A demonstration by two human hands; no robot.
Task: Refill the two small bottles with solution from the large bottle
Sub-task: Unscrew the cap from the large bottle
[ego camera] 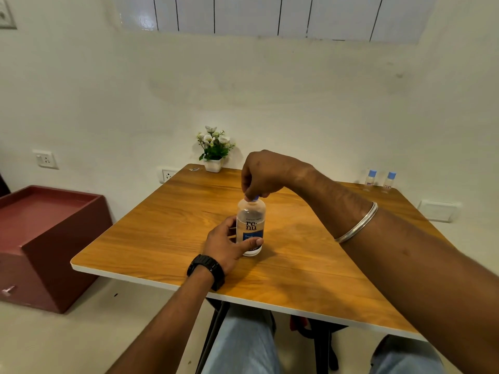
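Note:
The large clear bottle (250, 222) with a blue label stands upright in the middle of the wooden table (167, 238). My left hand (229, 242) wraps around its lower half from the left. From above, my right hand (260, 175) pinches the blue cap (255, 197) with its fingertips. Two small clear bottles with light-blue caps, one (370, 180) beside the other (389, 182), stand upright at the far right corner of the table, away from both hands.
A small white pot of artificial flowers (213, 151) sits at the far edge of the table against the wall. A dark red box (46, 238) stands on the floor to the left. My knees (243, 344) are under the table's near edge.

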